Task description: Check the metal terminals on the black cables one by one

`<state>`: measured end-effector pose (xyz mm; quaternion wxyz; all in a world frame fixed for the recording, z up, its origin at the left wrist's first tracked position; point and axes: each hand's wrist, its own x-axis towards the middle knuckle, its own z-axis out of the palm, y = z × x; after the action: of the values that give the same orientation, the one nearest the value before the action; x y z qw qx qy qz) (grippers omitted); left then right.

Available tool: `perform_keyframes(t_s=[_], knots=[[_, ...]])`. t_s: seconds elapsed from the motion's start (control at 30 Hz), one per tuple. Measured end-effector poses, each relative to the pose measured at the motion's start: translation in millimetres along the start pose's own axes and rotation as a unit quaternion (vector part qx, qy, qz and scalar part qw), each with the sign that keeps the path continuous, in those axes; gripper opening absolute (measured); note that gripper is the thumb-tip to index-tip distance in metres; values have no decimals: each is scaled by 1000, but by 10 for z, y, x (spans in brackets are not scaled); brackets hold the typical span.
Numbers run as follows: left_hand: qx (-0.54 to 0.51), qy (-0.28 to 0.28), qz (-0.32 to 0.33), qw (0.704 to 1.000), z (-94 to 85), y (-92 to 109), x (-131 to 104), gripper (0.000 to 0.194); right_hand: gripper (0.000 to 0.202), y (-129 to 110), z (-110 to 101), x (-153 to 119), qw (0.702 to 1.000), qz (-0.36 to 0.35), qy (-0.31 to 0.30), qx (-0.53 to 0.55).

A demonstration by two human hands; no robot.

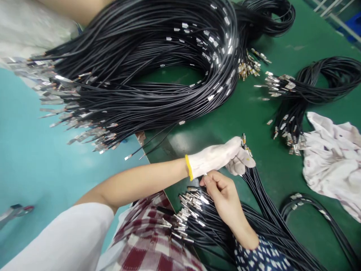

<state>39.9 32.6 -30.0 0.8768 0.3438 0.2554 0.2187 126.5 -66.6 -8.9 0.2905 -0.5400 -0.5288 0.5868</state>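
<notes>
The left forearm is bared below a white sleeve and is aimed between two and three o'clock, the elbow bent. The left hand is covered by a yellow-cuffed white glove and is held between three and four o'clock of the view's centre, its wrist kept nearly straight, its fingers bent and closed. The right hand is left bare toward five o'clock and pointed at eleven; its thumb is pressed toward the index finger, the other fingers curled. Its forearm is wrapped in a navy-and-white patterned sleeve.
</notes>
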Motion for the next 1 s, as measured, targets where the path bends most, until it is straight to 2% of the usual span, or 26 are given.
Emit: perform_keyframes(t_s=[0.13, 0.3, 0.63, 0.8, 0.9, 1.0], knots=[[0, 10, -34, 999, 21, 40, -22, 81, 30, -33, 0, 2, 999, -23, 13, -31], [7, 2, -33, 999, 34, 63, -49, 80, 30, -54, -7, 9, 998, -34, 14, -44], [0, 29, -50, 998, 72, 86, -101, 85, 29, -46, -7, 0, 999, -32, 12, -40], [-15, 46, -50, 998, 76, 74, -90, 81, 30, -54, -13, 4, 999, -20, 3, -40], [-35, 39, -58, 997, 66, 118, -95, 75, 32, -36, -25, 6, 999, -12, -8, -41], [-91, -3, -75, 993, 19, 169, -105, 73, 34, 4, -44, -15, 1000, -15, -24, -11]])
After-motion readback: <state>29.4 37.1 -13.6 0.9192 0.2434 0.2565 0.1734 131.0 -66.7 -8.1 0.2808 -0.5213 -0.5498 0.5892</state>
